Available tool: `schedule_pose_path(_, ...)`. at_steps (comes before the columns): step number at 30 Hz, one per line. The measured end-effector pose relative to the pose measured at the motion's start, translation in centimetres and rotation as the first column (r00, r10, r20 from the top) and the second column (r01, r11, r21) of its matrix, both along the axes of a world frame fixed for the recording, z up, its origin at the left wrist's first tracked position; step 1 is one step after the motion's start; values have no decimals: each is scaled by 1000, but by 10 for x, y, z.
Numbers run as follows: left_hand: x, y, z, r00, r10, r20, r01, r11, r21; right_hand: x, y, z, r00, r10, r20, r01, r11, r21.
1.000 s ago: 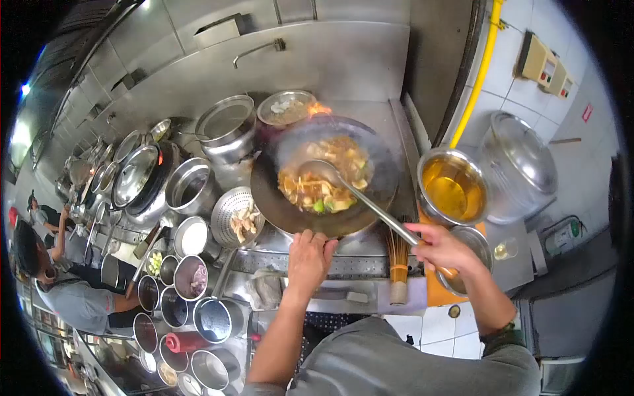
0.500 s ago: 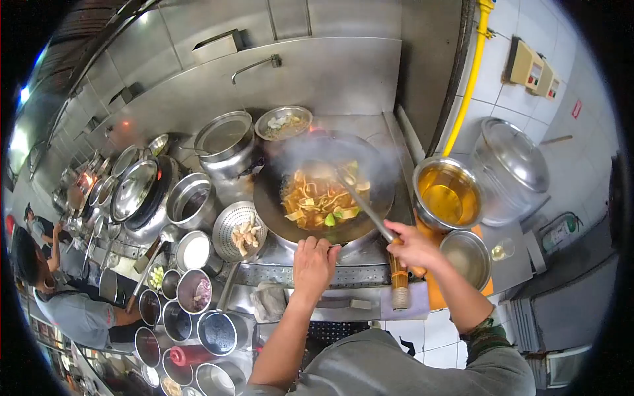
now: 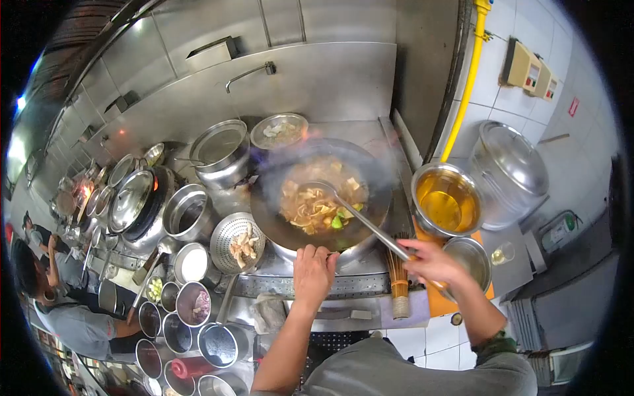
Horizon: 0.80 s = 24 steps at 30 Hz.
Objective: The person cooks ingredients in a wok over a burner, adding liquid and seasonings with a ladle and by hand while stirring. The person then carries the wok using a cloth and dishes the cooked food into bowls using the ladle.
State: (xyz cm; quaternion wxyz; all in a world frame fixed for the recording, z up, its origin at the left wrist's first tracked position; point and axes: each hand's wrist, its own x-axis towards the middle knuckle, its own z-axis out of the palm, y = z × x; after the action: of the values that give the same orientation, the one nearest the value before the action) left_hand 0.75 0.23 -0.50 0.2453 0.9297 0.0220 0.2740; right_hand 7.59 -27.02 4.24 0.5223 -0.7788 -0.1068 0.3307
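Note:
My right hand (image 3: 432, 264) is closed around the handle of a long ladle (image 3: 366, 224). The ladle's bowl rests among noodles (image 3: 307, 210) in brown sauce, with pale flat pieces and a green vegetable piece, inside a large dark wok (image 3: 267, 228). Steam blurs the far side of the food. At the near rim of the wok, my left hand (image 3: 313, 274) is closed on the edge, its fingers bent over it. Left of the wok, a perforated strainer (image 3: 224, 261) holds cooked pale meat pieces (image 3: 244, 247).
A bamboo brush (image 3: 399, 290) lies right of my left hand. Farther right stand a bowl of yellow oil (image 3: 449, 201) and a lidded metal pot (image 3: 512, 158). Several metal containers (image 3: 178, 333) crowd the lower left. A person in grey (image 3: 82, 327) works at the left.
My right hand has shifted right and slightly down with the ladle, whose bowl now shows more clearly in the food. The noodles lie differently. My left hand stays at the rim.

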Motion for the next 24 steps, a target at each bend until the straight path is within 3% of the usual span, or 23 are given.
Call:
schedule_pose_path(1,3,1,0,1000,8,6,-8,1000,-7,-1,-10,12,995,-41,-86,42,999,5)
schedule_pose_path(3,2,2,-1,1000,-8,-27,8,1000,8,-3,-10,12,994,-70,-82,69,998,-9)
schedule_pose_path(5,-6,0,2,1000,-11,-10,11,1000,-23,1,3,-1,966,-209,154,218,975,-46)
schedule_pose_path(6,-7,-1,7,1000,-5,25,6,999,-48,4,16,0,942,-172,290,228,958,-173)
schedule_pose_path(9,-41,-4,26,999,-2,50,1,1000,26,14,35,-26,975,-174,135,179,984,-20)
schedule_pose_path(10,-57,-5,29,996,-67,-57,61,994,-93,12,31,-27,976,-176,125,181,983,-24)
schedule_pose_path(12,-97,-1,22,939,-242,-245,160,937,-312,10,24,-24,986,-150,-75,159,978,133)
schedule_pose_path(13,-117,3,15,883,-344,-321,200,892,-405,9,22,-19,978,-120,-168,155,964,214)
schedule_pose_path(15,-146,8,1,700,-432,-569,157,870,-468,9,20,-9,978,-133,-160,159,973,164)
schedule_pose_path(16,-158,6,-20,698,-432,-572,150,868,-473,12,23,-7,981,-179,-74,186,977,108)
schedule_pose_path(18,-174,6,-92,501,-479,-721,121,864,-489,24,33,-14,974,-206,97,206,978,6)
schedule_pose_path(21,-173,-14,-220,432,-438,-788,165,898,-409,41,51,-28,992,-118,-33,121,987,102)
schedule_pose_path(23,-163,-29,-283,355,-173,-919,195,975,-108,32,46,-18,996,-69,-63,76,990,122)
schedule_pose_path(24,-159,-34,-299,354,-184,-917,189,974,-123,24,37,-6,994,-61,-89,72,989,127)
